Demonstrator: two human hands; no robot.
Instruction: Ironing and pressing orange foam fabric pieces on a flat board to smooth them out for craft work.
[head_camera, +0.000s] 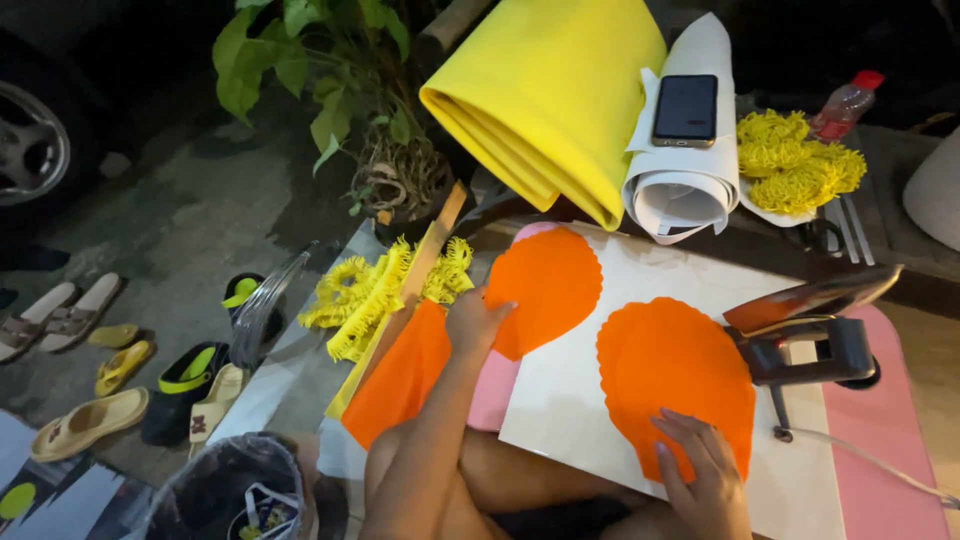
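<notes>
left of the white board (560, 400), car wheel (30, 140) cut by the frame edge. right of it, iron's cord (880, 465) running out of frame. above it, red-capped bottle (845, 105) blurred. below it, right hand (705, 475) cropped at the wrist.

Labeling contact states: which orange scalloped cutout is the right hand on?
The right hand rests on the orange cutout beside the iron, nearer the person. The other orange cutout, farther up the white sheet, is under the left hand.
</notes>
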